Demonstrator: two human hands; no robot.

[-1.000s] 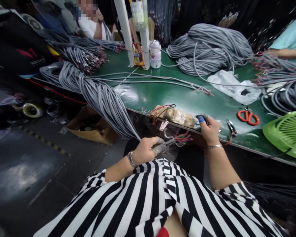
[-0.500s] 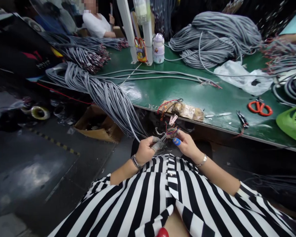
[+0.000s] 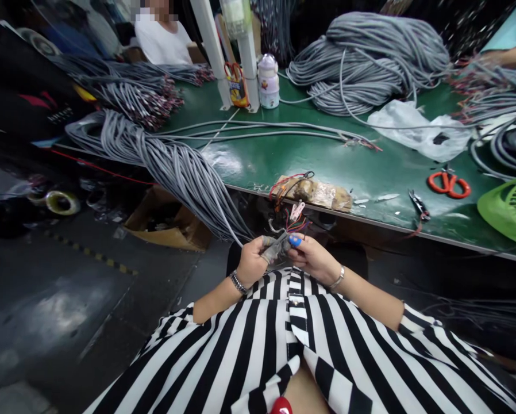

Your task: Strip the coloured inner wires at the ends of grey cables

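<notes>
My left hand (image 3: 254, 260), with a grey fingertip cover, is closed round the end of a grey cable (image 3: 279, 247) just below the front edge of the green table (image 3: 310, 158). My right hand (image 3: 312, 257), its thumb wrapped in blue tape, pinches the coloured wires (image 3: 296, 225) that fan out of that cable's end. Both hands meet in front of my striped shirt. A thick bundle of grey cables (image 3: 172, 167) hangs off the table's left edge down toward my left hand.
A taped block with red wires (image 3: 316, 192) lies at the table edge. Small cutters (image 3: 418, 204), red scissors (image 3: 449, 184), a green fan (image 3: 510, 208), a plastic bag (image 3: 417, 135) and a large cable coil (image 3: 370, 57) are on the table. Other people sit at the far left and right.
My right hand came down from the table edge to the cable end in my left hand and now pinches its wires. My left hand stayed put.
</notes>
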